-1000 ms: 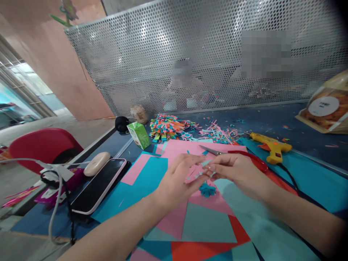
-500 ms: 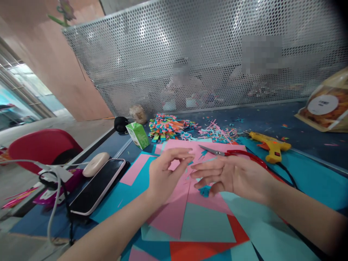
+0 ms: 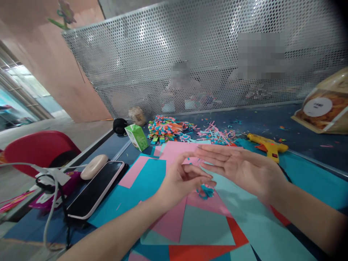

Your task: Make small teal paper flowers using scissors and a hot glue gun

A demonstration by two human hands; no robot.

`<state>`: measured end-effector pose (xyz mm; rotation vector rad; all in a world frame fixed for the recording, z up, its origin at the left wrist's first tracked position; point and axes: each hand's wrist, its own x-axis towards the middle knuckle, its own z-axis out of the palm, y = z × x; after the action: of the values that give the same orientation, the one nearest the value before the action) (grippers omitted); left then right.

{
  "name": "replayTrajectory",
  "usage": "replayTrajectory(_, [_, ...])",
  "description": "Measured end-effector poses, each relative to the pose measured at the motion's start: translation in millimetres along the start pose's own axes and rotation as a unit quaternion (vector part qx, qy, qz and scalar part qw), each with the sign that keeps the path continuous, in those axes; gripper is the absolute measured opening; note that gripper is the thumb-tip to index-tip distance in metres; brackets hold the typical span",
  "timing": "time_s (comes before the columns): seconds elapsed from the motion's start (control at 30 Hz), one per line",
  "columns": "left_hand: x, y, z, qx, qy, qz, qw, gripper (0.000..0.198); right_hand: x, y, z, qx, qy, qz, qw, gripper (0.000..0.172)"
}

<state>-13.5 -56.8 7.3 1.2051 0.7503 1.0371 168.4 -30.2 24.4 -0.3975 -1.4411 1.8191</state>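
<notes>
My left hand [image 3: 185,181] hovers over stacked coloured paper, its fingers loosely bent and apart with nothing seen between them. My right hand [image 3: 239,168] is open, its fingers stretched out to the left and palm showing. The fingertips of both hands meet or overlap in view; whether they touch, I cannot tell. Just below the left fingertips lies a small curled blue paper piece [image 3: 206,193], partly covered by them. Under the hands are pink sheets [image 3: 171,221] and pale turquoise sheets [image 3: 208,224]. The scissors are hidden behind my right hand.
A yellow glue gun [image 3: 269,145] lies at right, near a snack bag [image 3: 317,112]. Fringed paper pieces [image 3: 164,127] and scraps [image 3: 214,134] line the back. A green carton [image 3: 136,137], phone [image 3: 95,190] and cables [image 3: 56,206] are left. A perforated metal screen [image 3: 152,54] stands behind.
My left hand has moved right and slightly down towards the blue paper piece. My right hand has shifted a little right and up, with straighter fingers, covering the scissors.
</notes>
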Motion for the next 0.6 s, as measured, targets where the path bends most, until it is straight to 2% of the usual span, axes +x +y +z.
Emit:
replayTrajectory(0.1, [-2,8,-2.2,-0.027,-0.004,0.009,1.0,0.055,1,2,-1,0.018,0.005,-0.018,1.0,0.039])
replayTrajectory(0.2, [-2,16,-6.5,-0.039,0.022,0.045,0.998,0.051,2,6,-1,0.001,0.001,-0.02,1.0,0.038])
replayTrajectory(0.3, [-1,21,-12.1,-0.03,0.087,0.114,0.989,0.041,3,7,3,-0.038,-0.011,0.017,0.999,0.04])
replayTrajectory(0.37, [1,21,-15.7,0.006,0.147,0.162,0.976,0.034,3,7,6,-0.053,-0.03,0.058,0.996,0.046])
replayTrajectory(0.43, [2,20,-18.1,0.058,0.182,0.187,0.964,0.031,3,6,8,-0.054,-0.053,0.084,0.994,0.052])
replayTrajectory(0.6, [3,16,-18.2,0.124,0.15,0.149,0.969,0.03,3,7,4,-0.013,-0.073,0.061,0.995,0.049])
